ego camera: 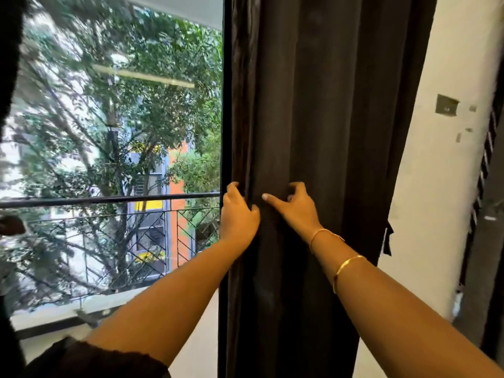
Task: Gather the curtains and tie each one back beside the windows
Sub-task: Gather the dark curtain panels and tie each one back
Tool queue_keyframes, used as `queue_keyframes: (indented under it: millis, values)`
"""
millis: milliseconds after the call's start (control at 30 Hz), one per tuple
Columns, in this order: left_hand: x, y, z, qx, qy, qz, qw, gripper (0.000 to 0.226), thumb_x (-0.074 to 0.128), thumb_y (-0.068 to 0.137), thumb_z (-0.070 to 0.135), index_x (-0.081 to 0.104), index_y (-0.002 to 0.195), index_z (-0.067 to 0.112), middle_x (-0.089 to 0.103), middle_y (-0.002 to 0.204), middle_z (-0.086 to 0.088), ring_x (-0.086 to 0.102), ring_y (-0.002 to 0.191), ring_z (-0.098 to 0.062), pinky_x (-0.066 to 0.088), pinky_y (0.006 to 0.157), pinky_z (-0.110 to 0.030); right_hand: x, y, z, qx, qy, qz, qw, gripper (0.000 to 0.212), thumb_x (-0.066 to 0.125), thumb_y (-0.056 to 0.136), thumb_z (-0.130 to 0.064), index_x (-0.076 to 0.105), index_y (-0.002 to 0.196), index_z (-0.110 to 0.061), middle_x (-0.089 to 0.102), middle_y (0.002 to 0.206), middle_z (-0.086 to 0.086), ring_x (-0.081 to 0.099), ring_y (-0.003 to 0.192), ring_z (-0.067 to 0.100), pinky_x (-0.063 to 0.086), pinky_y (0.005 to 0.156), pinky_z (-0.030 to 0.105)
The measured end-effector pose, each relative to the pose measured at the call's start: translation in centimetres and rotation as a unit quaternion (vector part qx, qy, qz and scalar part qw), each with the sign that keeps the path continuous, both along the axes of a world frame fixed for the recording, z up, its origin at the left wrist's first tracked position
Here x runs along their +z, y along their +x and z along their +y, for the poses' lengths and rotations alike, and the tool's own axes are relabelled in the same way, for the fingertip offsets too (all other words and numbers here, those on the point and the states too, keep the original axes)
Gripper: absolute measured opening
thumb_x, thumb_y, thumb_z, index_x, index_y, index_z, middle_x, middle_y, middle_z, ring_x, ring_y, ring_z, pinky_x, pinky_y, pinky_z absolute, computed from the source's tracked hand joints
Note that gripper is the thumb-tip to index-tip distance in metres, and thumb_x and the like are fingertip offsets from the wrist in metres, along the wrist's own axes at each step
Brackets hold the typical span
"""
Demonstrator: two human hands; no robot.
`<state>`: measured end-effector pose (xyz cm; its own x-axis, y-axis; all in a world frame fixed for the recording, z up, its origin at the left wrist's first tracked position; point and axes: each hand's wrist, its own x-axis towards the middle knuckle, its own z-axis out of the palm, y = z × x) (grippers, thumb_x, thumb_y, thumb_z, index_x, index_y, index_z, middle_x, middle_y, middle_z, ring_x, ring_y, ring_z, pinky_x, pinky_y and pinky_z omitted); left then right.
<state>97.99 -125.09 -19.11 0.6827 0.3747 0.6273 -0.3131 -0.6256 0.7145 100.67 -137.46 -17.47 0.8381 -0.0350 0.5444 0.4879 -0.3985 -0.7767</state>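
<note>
A dark grey curtain (327, 118) hangs in bunched folds just right of the window (114, 132). My left hand (238, 214) grips the curtain's left edge, fingers curled round the folds at rail height. Close beside it, my right hand (296, 207) pinches a fold of the same curtain, its forefinger stretched out to the left across the cloth. Two gold bangles sit on my right wrist. A second dark curtain (11, 64) shows as a strip at the far left edge.
A white wall (436, 173) stands right of the curtain, carrying a grey switch plate (446, 104). A striped cord (484, 165) hangs at the far right. Outside the glass are a black balcony railing (109, 199), trees and buildings. Pale floor lies below.
</note>
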Motion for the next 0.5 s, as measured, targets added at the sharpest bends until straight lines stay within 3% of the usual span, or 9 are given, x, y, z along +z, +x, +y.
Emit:
queue_keyframes:
  millis: [100, 200, 267, 367, 500]
  values:
    - [1.1, 0.3, 1.2, 0.012, -0.013, -0.036, 0.999, 0.042, 0.056, 0.088, 0.016, 0.038, 0.126, 0.013, 0.052, 0.117, -0.010, 0.056, 0.098, -0.029, 0.045, 0.076, -0.035, 0.7, 1.2, 0.5, -0.003, 0.003, -0.025, 1.000, 0.072, 0.075, 0.068, -0.054, 0.046, 0.119, -0.014, 0.064, 0.100, 0.005, 0.063, 0.095, 0.024, 0.052, 0.085, 0.045]
    - [3.5, 0.3, 2.6, 0.031, 0.021, -0.070, 0.997, 0.042, 0.053, 0.089, 0.011, 0.037, 0.127, 0.013, 0.050, 0.121, -0.011, 0.054, 0.102, -0.030, 0.044, 0.079, -0.037, 2.1, 1.7, 1.4, -0.013, -0.027, -0.069, 0.997, 0.064, 0.072, 0.075, -0.049, 0.046, 0.119, -0.011, 0.061, 0.083, 0.003, 0.063, 0.085, 0.024, 0.051, 0.073, 0.037]
    - [5.1, 0.1, 3.7, 0.047, 0.041, -0.077, 0.995, 0.044, 0.051, 0.088, 0.007, 0.036, 0.129, 0.013, 0.050, 0.121, -0.012, 0.054, 0.102, -0.031, 0.043, 0.078, -0.038, 3.0, 1.9, 2.2, -0.021, -0.059, -0.099, 0.993, 0.061, 0.068, 0.081, -0.042, 0.040, 0.126, -0.011, 0.058, 0.088, 0.005, 0.062, 0.090, 0.028, 0.049, 0.072, 0.036]
    - [6.8, -0.2, 5.7, 0.096, 0.112, -0.064, 0.987, 0.055, 0.046, 0.085, 0.005, 0.028, 0.136, 0.014, 0.044, 0.127, -0.014, 0.053, 0.101, -0.038, 0.039, 0.072, -0.040, 4.8, 1.9, 3.6, -0.053, -0.146, -0.145, 0.977, 0.067, 0.056, 0.090, -0.025, 0.018, 0.145, -0.013, 0.063, 0.107, 0.014, 0.062, 0.096, 0.032, 0.052, 0.081, 0.041]
    - [7.2, -1.0, 9.0, 0.168, 0.224, -0.061, 0.958, 0.064, 0.043, 0.088, 0.010, 0.015, 0.145, 0.021, 0.035, 0.136, -0.014, 0.056, 0.089, -0.039, 0.035, 0.062, -0.039, 6.7, 1.2, 7.1, -0.028, -0.282, -0.152, 0.947, 0.082, 0.045, 0.089, -0.014, -0.010, 0.149, -0.026, 0.064, 0.103, 0.020, 0.062, 0.088, 0.037, 0.047, 0.076, 0.040]
